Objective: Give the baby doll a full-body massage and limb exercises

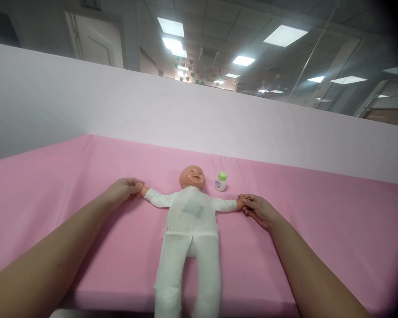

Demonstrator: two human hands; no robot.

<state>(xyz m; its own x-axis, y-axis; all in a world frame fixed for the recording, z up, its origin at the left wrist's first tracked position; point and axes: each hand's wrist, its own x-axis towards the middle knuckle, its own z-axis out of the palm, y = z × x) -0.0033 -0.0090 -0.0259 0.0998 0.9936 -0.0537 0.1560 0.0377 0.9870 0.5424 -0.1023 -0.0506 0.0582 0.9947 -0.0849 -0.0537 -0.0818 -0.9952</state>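
Note:
A baby doll [192, 221] in a white top and white trousers lies on its back, its head toward the wall and both arms stretched out sideways. My left hand [124, 192] is closed around the doll's hand on the left side of the view. On the right, my right hand [258, 209] pinches the doll's other hand between thumb and fingers. Beside the doll's head stands a small clear bottle [220, 182] with a green cap and a printed label. The doll's feet are cut off by the lower edge of the view.
A pink padded surface [119, 274] lies under the doll, with its front edge near the bottom of the view. Behind it runs a low white wall [185, 119], topped by glass panels that show ceiling lights and a door [97, 42].

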